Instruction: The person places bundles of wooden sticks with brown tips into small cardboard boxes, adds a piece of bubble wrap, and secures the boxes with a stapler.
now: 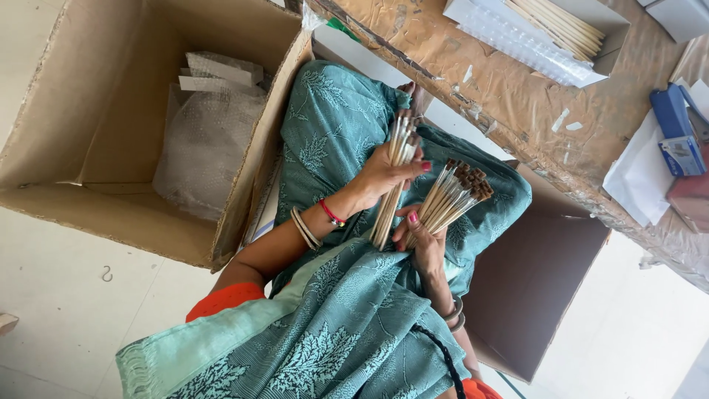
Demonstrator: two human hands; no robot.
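Thin pale wooden sticks with brown tips (459, 191) are sitting as a fanned bundle in the right hand (425, 240), whose fingers are closing round the lower ends. The left hand (384, 177) is gripping a second, tighter bundle of plain pale sticks (402, 144), held more upright. The two hands are lying close together over the lap, their bundles almost touching, both resting above the teal leaf-patterned cloth (332, 125).

Judging by the grips, the sticks are being sorted or evened between the two bundles. Passing sticks across would call for loosening a thumb without letting the fan slip, since the tips are splaying unevenly.

Left of the hands, a large open cardboard box (88, 170) is holding crumpled bubble wrap (207, 148). Right of the hands, a darker brown cardboard box (532, 281) is standing open. Beyond the hands, a table (517, 96) covered in worn brown paper is carrying a white tray (613, 55) with more sticks, a blue case (676, 129) and white paper sheets (639, 181). A pale tiled floor (59, 295) is showing beneath it all.
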